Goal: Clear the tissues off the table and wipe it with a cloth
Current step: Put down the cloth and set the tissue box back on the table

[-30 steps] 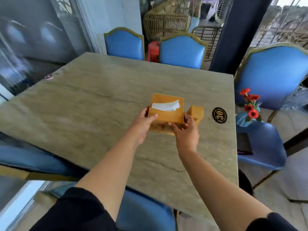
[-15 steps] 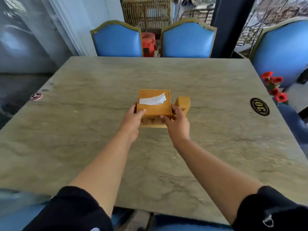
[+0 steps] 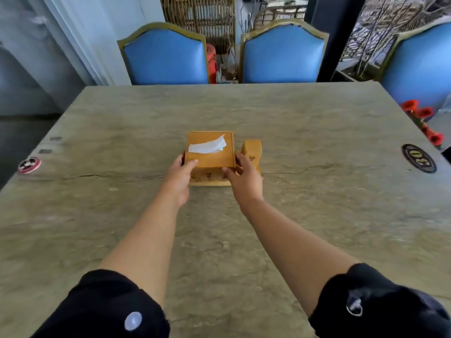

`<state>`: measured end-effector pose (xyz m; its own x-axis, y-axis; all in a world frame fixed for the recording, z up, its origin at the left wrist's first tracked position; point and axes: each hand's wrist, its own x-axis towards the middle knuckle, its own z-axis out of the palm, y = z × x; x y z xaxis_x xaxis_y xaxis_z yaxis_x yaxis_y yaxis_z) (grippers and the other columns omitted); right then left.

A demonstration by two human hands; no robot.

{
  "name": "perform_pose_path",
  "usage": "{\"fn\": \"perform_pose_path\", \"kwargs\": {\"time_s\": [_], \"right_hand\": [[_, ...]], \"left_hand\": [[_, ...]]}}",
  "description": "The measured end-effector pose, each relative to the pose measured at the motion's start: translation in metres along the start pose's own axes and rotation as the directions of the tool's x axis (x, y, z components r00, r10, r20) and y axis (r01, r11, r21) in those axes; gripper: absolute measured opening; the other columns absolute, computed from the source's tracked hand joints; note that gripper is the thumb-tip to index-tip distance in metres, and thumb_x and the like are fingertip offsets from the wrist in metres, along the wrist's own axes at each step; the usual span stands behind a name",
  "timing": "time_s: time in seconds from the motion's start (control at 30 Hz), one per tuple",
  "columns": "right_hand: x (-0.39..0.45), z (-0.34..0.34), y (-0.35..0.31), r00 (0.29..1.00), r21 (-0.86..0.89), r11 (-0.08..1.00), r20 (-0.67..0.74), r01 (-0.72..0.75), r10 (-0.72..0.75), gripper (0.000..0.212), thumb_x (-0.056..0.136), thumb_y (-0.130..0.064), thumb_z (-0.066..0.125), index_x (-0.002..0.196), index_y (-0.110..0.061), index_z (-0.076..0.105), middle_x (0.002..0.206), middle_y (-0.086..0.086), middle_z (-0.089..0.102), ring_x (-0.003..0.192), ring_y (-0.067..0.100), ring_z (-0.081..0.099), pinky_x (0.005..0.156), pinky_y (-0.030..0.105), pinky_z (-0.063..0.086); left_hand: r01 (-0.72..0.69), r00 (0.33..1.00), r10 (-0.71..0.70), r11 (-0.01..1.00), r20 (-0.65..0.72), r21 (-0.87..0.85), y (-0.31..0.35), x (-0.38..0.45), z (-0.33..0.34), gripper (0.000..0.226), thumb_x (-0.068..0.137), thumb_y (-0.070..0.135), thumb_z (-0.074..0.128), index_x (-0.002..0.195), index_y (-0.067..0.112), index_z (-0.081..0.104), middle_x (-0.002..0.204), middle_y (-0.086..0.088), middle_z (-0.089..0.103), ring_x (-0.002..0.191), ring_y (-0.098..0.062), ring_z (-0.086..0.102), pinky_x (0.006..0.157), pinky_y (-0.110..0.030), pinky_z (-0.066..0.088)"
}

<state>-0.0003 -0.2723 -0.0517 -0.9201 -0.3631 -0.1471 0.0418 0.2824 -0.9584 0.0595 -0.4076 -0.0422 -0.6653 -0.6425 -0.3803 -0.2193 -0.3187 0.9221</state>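
Note:
A wooden tissue box [image 3: 212,159] sits near the middle of the stone table [image 3: 317,203], with a white tissue [image 3: 207,147] sticking out of its top slot. My left hand [image 3: 179,178] grips the box's left side, thumb on the lid. My right hand [image 3: 244,178] grips its right front corner. A small wooden holder [image 3: 252,150] is attached at the box's right side, partly hidden behind my right hand. No cloth is in view.
A black oval number plate [image 3: 418,158] lies near the table's right edge, a round red sticker [image 3: 29,164] near the left edge. Two blue chairs [image 3: 166,57] [image 3: 283,54] stand at the far side, another [image 3: 419,67] at the right, with red flowers [image 3: 424,123] beside it.
Both hands have kept their hold on the tissue box. The box now sits near the table's middle, where a second ago it was near the right edge; my view has swung round too.

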Motion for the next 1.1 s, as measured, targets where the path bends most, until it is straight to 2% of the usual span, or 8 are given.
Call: {"fn": "perform_pose_path", "kwargs": {"time_s": [0.23, 0.37, 0.4, 0.47, 0.53, 0.6, 0.83, 1.1], "right_hand": [[0.008, 0.015, 0.005, 1.0, -0.034, 0.999, 0.011, 0.018, -0.018, 0.055, 0.091, -0.019, 0.063, 0.142, -0.026, 0.044, 0.136, -0.006, 0.057, 0.125, 0.009, 0.052, 0.103, 0.024, 0.042], [-0.008, 0.012, 0.019, 0.991, -0.221, 0.973, -0.099, 0.07, -0.093, 0.033, 0.092, -0.011, 0.055, 0.124, -0.014, 0.055, 0.124, 0.0, 0.059, 0.115, 0.018, 0.055, 0.088, 0.024, 0.044], [-0.012, 0.012, 0.026, 0.989, -0.287, 0.954, -0.095, 0.084, -0.116, 0.027, 0.091, -0.008, 0.053, 0.117, -0.013, 0.057, 0.122, 0.001, 0.057, 0.112, 0.02, 0.054, 0.083, 0.024, 0.042], [-0.016, 0.013, 0.041, 0.989, -0.408, 0.902, 0.018, 0.144, -0.15, 0.026, 0.09, -0.007, 0.051, 0.114, -0.013, 0.059, 0.132, 0.002, 0.051, 0.122, 0.024, 0.049, 0.089, 0.028, 0.043], [-0.014, 0.015, 0.05, 0.979, -0.459, 0.867, 0.145, 0.194, -0.142, 0.034, 0.092, -0.01, 0.05, 0.124, -0.019, 0.059, 0.149, 0.0, 0.039, 0.138, 0.021, 0.034, 0.108, 0.035, 0.038], [-0.011, 0.016, 0.05, 0.972, -0.473, 0.852, 0.179, 0.223, -0.155, 0.037, 0.094, -0.01, 0.049, 0.128, -0.022, 0.058, 0.152, 0.001, 0.036, 0.143, 0.021, 0.026, 0.115, 0.039, 0.03], [-0.004, 0.022, 0.047, 0.964, -0.468, 0.845, 0.186, 0.258, -0.191, 0.042, 0.093, -0.002, 0.045, 0.127, -0.021, 0.062, 0.15, 0.004, 0.041, 0.143, 0.02, 0.027, 0.115, 0.031, 0.026], [0.01, 0.026, 0.048, 0.949, -0.477, 0.83, 0.257, 0.289, -0.182, 0.041, 0.095, -0.003, 0.041, 0.128, -0.019, 0.06, 0.153, 0.001, 0.036, 0.146, 0.017, 0.022, 0.114, 0.038, 0.031]], "left_hand": [[-0.032, 0.999, 0.033, 0.999, 0.032, -0.027, -0.012, 0.021, -0.015, 0.034, 0.095, 0.023, 0.054, 0.13, 0.023, 0.053, 0.129, -0.001, 0.061, 0.121, -0.019, 0.055, 0.11, -0.043, 0.038], [-0.092, 0.988, 0.12, 0.96, -0.093, 0.264, -0.034, 0.011, -0.019, 0.095, 0.076, 0.074, 0.054, 0.151, 0.028, 0.019, 0.158, 0.002, 0.027, 0.143, -0.021, 0.029, 0.115, -0.045, 0.027], [-0.105, 0.973, 0.183, 0.892, -0.138, 0.44, -0.045, 0.003, -0.02, 0.099, 0.076, 0.075, 0.052, 0.153, 0.024, 0.016, 0.16, -0.002, 0.022, 0.145, -0.024, 0.024, 0.117, -0.049, 0.023], [-0.088, 0.932, 0.331, 0.606, -0.149, 0.791, -0.072, -0.014, -0.024, 0.096, 0.082, 0.068, 0.05, 0.151, 0.009, 0.018, 0.161, -0.01, 0.016, 0.148, -0.027, 0.014, 0.12, -0.05, 0.013], [-0.098, 0.904, 0.424, 0.313, -0.046, 0.945, -0.096, -0.025, -0.029, 0.091, 0.087, 0.066, 0.042, 0.15, 0.002, 0.023, 0.161, -0.014, 0.013, 0.149, -0.027, 0.009, 0.121, -0.045, 0.003], [-0.104, 0.888, 0.459, 0.163, 0.018, 0.981, -0.109, -0.025, -0.031, 0.087, 0.09, 0.066, 0.023, 0.15, 0.003, 0.025, 0.161, -0.014, 0.013, 0.149, -0.029, 0.008, 0.12, -0.046, 0.001], [-0.067, 0.907, 0.421, 0.096, 0.021, 0.993, -0.106, -0.024, -0.027, 0.087, 0.086, 0.062, 0.01, 0.152, 0.005, 0.016, 0.162, -0.012, 0.006, 0.149, -0.028, 0.0, 0.121, -0.049, 0.002], [-0.075, 0.908, 0.418, 0.078, 0.036, 0.994, -0.107, -0.024, -0.028, 0.082, 0.09, 0.059, 0.015, 0.152, 0.005, 0.016, 0.161, -0.014, 0.006, 0.149, -0.03, -0.001, 0.121, -0.05, 0.002]]}}
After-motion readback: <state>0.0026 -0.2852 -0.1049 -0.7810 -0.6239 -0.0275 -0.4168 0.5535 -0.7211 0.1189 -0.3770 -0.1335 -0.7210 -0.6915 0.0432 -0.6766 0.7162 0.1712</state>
